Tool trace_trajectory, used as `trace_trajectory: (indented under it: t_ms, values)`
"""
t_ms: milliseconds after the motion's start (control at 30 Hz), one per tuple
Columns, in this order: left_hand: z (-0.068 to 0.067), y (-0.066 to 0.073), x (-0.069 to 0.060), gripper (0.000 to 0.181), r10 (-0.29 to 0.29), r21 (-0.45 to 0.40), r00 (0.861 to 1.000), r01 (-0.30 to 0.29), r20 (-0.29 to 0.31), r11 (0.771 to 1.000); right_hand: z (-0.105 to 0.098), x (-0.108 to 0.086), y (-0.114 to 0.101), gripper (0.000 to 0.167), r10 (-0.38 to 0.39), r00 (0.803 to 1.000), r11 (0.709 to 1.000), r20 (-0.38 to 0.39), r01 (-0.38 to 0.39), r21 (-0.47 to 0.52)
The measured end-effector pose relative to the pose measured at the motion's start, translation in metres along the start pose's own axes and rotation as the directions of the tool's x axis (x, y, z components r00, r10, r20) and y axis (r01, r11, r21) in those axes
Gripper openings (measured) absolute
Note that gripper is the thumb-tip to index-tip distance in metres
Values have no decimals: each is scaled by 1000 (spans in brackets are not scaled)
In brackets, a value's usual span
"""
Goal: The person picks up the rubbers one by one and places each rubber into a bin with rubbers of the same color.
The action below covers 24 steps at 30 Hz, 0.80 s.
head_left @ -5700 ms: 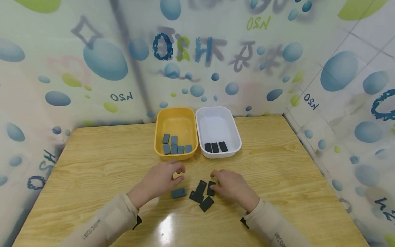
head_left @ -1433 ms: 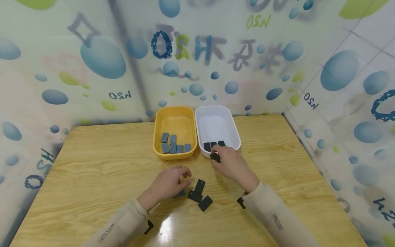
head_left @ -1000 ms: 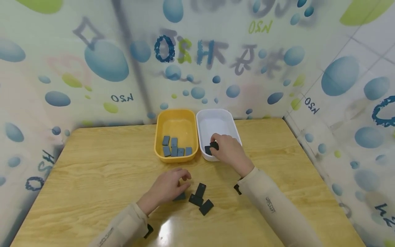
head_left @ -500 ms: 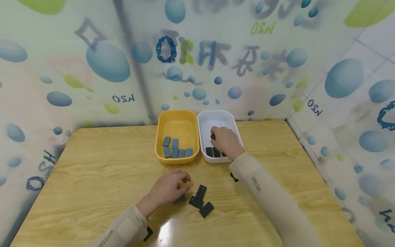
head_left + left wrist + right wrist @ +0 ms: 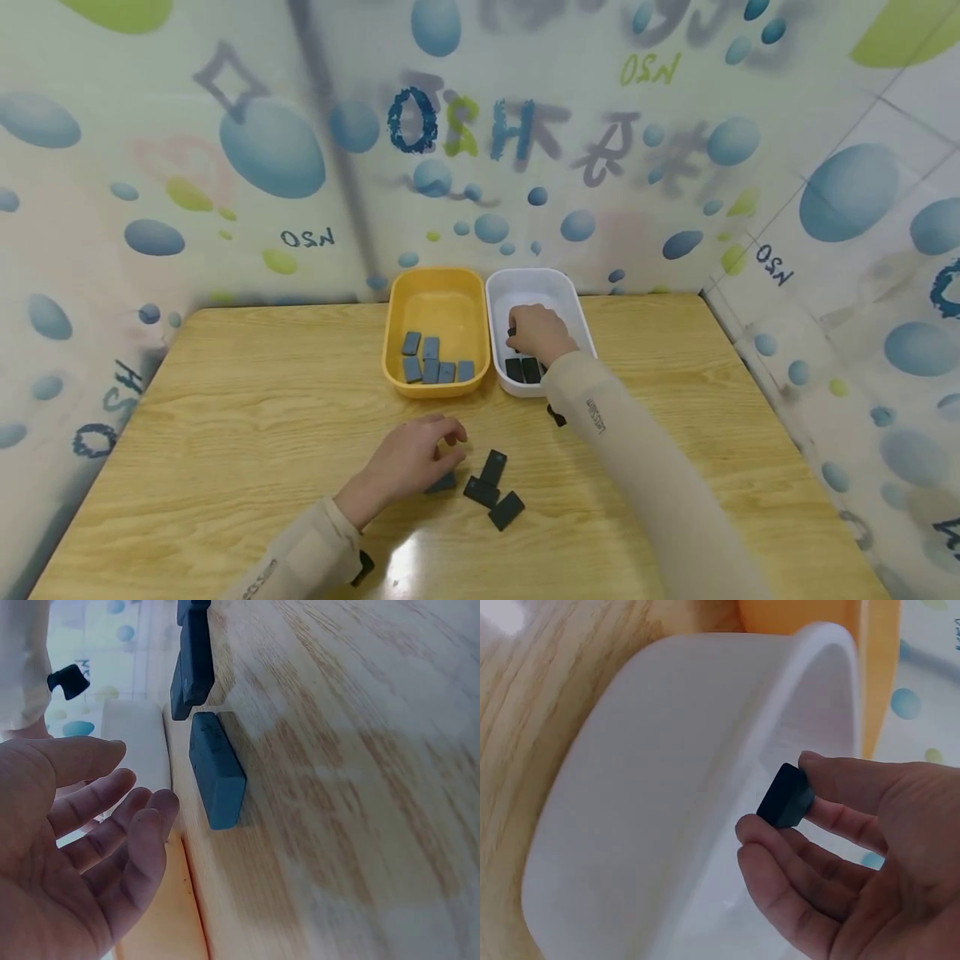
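Note:
My right hand (image 5: 542, 332) is inside the white tub (image 5: 531, 289), pinching a small black rectangular block (image 5: 786, 796) between thumb and fingertips. Black blocks (image 5: 531, 370) stand in a row at the tub's near end, partly hidden by the hand and sleeve. My left hand (image 5: 408, 458) hovers over the table with loosely bent fingers and holds nothing. Beside and below it lies a blue-grey block (image 5: 216, 771), partly covered by that hand in the head view. To its right are three black blocks, one (image 5: 492, 468) touching another (image 5: 481, 492), and a third (image 5: 507, 511) nearest me.
A yellow tub (image 5: 437, 304) stands directly left of the white one, with several blue-grey blocks (image 5: 431, 372) in its near half. Both tubs sit at the back of the wooden table (image 5: 277, 375), close to a patterned wall (image 5: 480, 225).
My right hand has picked up a black block from the table's group, carried it over the white tub's near rim, and moved deeper inside. The left hand has shifted slightly right, then stayed nearly still.

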State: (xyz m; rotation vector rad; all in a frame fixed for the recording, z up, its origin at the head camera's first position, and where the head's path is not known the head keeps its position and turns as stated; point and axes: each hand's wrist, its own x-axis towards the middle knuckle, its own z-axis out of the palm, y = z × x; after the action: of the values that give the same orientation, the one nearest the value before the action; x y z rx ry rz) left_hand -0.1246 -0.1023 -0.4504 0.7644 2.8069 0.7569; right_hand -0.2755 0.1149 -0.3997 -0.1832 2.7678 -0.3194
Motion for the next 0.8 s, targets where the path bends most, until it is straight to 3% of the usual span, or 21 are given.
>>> trace_trajectory:
  t_ms: [400, 800]
  values:
    - [3, -1, 0, 15, 27, -14, 1000, -27, -1, 1000, 13, 20, -4, 22, 60, 994, 998, 88, -63, 33]
    - [4, 4, 2, 16, 4, -42, 1000, -3, 26, 999, 20, 32, -8, 13, 99, 993, 995, 71, -101, 19]
